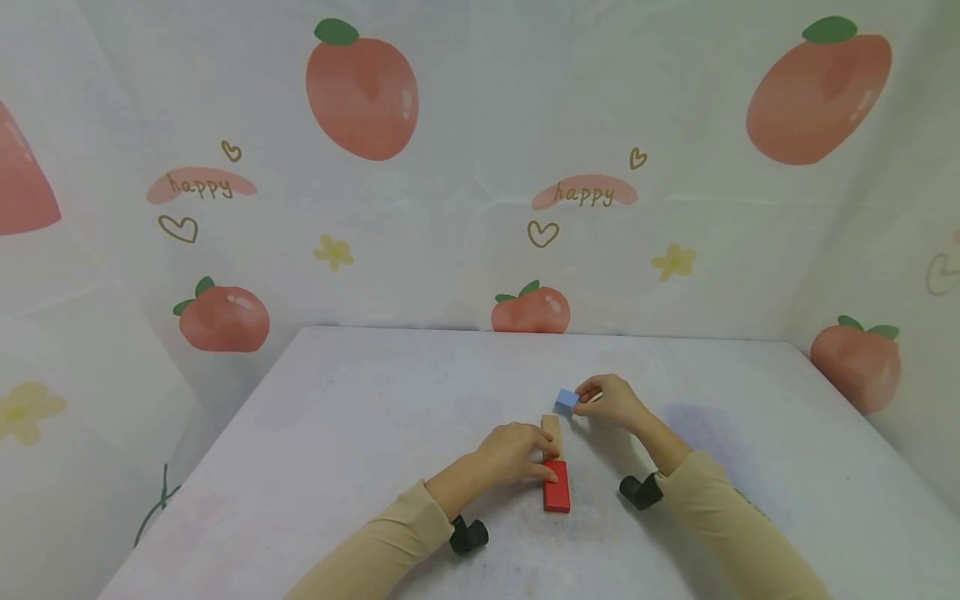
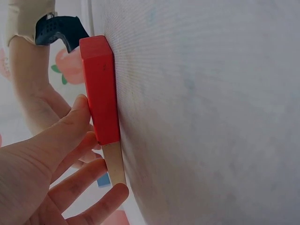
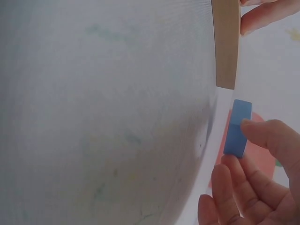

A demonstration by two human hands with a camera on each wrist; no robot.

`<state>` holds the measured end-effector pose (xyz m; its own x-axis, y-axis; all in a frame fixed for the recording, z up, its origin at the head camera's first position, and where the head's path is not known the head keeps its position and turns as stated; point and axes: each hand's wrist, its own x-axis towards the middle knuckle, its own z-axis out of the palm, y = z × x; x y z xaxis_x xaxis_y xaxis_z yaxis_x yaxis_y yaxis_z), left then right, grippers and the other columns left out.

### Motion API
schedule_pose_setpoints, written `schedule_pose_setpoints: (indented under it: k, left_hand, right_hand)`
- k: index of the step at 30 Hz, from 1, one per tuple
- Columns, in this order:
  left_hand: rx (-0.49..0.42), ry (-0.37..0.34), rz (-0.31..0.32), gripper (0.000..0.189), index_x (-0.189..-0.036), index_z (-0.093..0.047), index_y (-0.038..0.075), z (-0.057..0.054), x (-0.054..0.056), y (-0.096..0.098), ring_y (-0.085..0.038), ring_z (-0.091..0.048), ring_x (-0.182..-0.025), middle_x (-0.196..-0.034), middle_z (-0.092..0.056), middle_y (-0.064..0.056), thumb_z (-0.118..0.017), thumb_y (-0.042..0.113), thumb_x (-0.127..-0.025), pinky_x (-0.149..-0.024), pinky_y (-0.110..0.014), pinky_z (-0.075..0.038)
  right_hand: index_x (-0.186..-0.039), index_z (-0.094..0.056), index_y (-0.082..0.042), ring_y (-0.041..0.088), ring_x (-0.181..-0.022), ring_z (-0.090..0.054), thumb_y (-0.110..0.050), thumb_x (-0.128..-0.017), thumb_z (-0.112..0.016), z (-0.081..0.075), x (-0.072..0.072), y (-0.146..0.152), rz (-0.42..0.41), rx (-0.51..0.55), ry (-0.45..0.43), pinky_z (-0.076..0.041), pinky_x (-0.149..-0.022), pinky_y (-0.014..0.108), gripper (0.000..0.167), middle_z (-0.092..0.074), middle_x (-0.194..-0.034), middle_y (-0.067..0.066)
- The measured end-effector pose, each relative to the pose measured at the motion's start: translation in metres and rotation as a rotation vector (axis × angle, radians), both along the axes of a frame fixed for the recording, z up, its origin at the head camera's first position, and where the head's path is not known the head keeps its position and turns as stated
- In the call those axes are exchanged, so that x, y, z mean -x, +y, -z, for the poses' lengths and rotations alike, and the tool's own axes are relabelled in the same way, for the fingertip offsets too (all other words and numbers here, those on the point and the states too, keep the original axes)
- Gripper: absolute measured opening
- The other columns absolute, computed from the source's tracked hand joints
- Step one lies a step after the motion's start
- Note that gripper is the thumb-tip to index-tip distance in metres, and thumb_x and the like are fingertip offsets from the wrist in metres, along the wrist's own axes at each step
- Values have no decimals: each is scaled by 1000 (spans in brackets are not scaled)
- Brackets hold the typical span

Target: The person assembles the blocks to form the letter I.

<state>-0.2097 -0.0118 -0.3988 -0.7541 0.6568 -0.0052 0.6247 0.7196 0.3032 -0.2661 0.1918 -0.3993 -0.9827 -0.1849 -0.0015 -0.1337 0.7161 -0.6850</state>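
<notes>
A red rectangular block (image 1: 557, 492) and a plain wood-coloured block (image 1: 551, 425) lie end to end on the table, in one line running away from me. My left hand (image 1: 510, 454) reaches over them from the left. Its thumb touches the red block (image 2: 100, 93), while the outstretched fingers lie along the wooden block (image 2: 114, 161). Just past the far end of the wooden block (image 3: 226, 47), my right hand (image 1: 617, 402) pinches a small blue block (image 1: 567, 400) between thumb and fingers. A gap shows between the blue block (image 3: 238, 126) and the wooden one.
Both wrists carry a black camera mount, the left one (image 1: 468, 536) and the right one (image 1: 641, 492) low over the white table (image 1: 375, 400). A white curtain (image 1: 465, 100) printed with peaches hangs behind the table and along its sides.
</notes>
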Motion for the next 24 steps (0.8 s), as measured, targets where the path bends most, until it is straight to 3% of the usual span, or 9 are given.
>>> schedule_pose_setpoints:
  k: [24]
  left_hand:
    - [-2, -19, -11, 32, -105, -72, 21, 0, 1, 1, -12, -60, -112, -118, -66, 4, -74, 36, -77, -92, -25, -48]
  right_hand:
    - [-94, -67, 5, 17, -77, -61, -11, -75, -72, 2, 4, -4, -58, -4, 29, -47, -62, 22, 25, -68, -82, 14]
